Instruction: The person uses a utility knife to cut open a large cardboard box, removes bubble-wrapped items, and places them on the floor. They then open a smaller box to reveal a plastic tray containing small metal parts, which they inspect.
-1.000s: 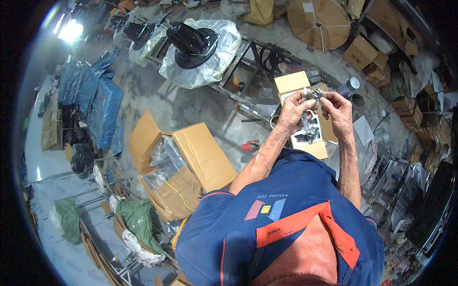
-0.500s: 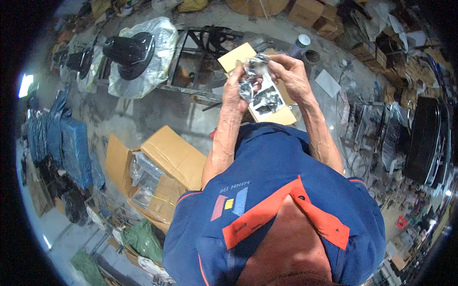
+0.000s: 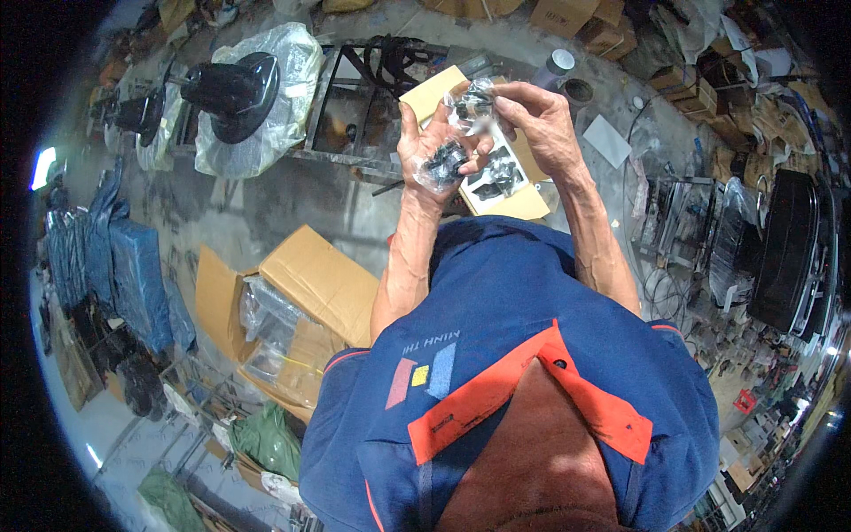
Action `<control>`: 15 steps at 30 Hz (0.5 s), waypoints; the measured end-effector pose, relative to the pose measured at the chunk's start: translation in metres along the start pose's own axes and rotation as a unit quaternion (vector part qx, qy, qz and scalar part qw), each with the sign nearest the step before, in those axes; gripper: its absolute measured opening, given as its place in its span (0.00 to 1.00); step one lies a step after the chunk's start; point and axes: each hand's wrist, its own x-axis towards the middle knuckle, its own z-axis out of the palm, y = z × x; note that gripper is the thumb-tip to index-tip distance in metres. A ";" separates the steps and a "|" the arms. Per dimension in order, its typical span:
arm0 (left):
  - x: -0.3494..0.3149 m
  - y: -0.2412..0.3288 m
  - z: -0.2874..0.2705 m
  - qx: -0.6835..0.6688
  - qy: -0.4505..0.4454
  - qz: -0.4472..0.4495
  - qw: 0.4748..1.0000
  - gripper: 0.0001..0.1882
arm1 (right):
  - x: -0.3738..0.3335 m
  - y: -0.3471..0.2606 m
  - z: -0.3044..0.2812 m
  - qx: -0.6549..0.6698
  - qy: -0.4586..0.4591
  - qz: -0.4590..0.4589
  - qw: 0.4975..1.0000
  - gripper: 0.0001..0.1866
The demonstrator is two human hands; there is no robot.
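My left hand (image 3: pixel 420 142) is turned palm up, thumb held away, with a clear plastic bag of small black parts (image 3: pixel 441 168) resting across its palm and fingers. Between the fingertips of my right hand (image 3: pixel 548 133) is a second clear bag of black parts (image 3: pixel 472 105), just above the left fingers. Its exact contents are hard to make out through the shiny plastic. Below both hands, an open cardboard box (image 3: pixel 521 207) with a white insert holds more black parts (image 3: pixel 499 172). My hands hide part of it.
A larger open carton (image 3: pixel 315 270) with plastic-wrapped contents stands at my left. Beyond it are a black metal frame (image 3: pixel 324 111) and a black moulded part (image 3: pixel 232 96) on plastic wrap. A grey canister (image 3: pixel 560 64) stands far right of the box; cartons (image 3: pixel 603 31) lie behind.
My left hand has opened out, thumb swinging away, and its bag now lies exposed on the palm. The right hand's bag has shifted slightly up and left.
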 end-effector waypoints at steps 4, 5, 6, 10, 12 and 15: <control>-0.001 0.002 0.003 0.048 0.029 0.000 0.998 0.49 | 0.003 -0.001 0.004 -0.053 -0.004 -0.013 0.998 0.12; -0.001 0.002 0.003 0.065 0.039 0.005 0.997 0.50 | 0.004 -0.002 0.006 -0.081 0.010 0.006 0.997 0.13; -0.001 0.003 0.003 0.068 0.040 0.006 0.997 0.50 | 0.004 -0.005 0.008 -0.128 0.026 -0.073 0.989 0.13; 0.000 0.004 0.000 0.043 0.013 0.016 0.999 0.51 | -0.005 -0.020 0.021 -0.291 0.112 -0.244 0.918 0.14; 0.001 0.005 -0.003 0.025 0.043 0.047 0.998 0.50 | -0.022 -0.027 0.030 -0.286 0.069 -0.260 0.920 0.16; -0.001 0.005 -0.010 0.043 0.117 0.097 0.987 0.48 | -0.043 -0.018 0.059 -0.349 -0.032 -0.299 0.888 0.25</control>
